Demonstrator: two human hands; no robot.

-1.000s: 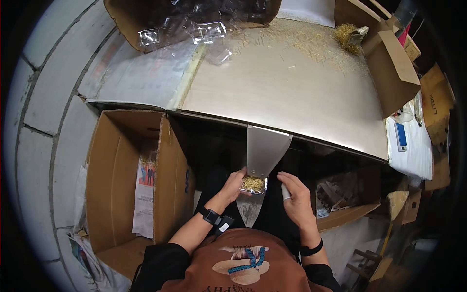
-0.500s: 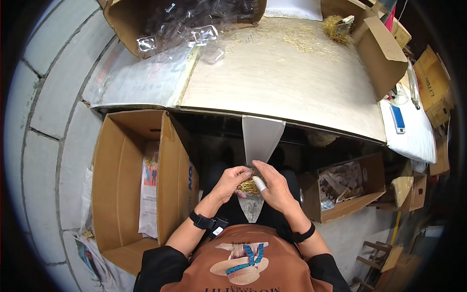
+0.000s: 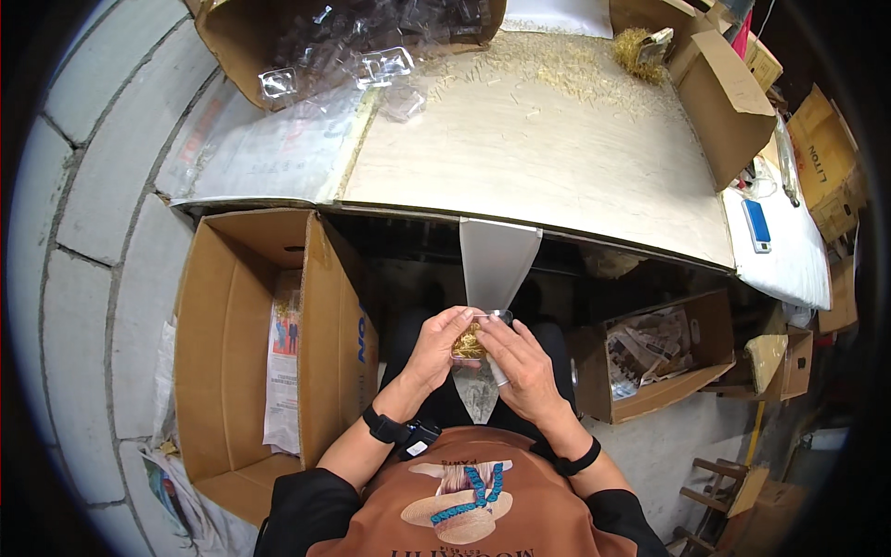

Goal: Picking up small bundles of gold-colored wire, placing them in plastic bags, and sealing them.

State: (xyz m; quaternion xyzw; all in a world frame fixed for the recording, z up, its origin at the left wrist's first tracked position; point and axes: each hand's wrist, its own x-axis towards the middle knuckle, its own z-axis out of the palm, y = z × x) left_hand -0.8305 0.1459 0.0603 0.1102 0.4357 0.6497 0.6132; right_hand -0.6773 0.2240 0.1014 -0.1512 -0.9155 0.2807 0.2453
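Note:
Over my lap, both hands are at a small clear plastic box (image 3: 469, 343) filled with thin gold-coloured pieces that look like pins. My left hand (image 3: 432, 349) grips the box from its left side, thumb along the top edge. My right hand (image 3: 522, 365) lies against the other side, fingers bent over the rim and partly covering it. A light wrap shows on a right-hand finger. Near the right fingertips a clear, shiny edge (image 3: 502, 317) catches the light, perhaps the lid. The box's underside is hidden.
Ahead is a pale worktop (image 3: 538, 158) with scattered gold pieces and a gold heap (image 3: 640, 54). A carton of clear plastic boxes (image 3: 385, 65) stands at far left. A tall open carton (image 3: 246, 353) is left of me; a carton with newspaper (image 3: 650, 348) sits right.
My right fingers have shifted over the top of the box, and a shiny clear edge now shows by them. The left hand stays on the box with little movement.

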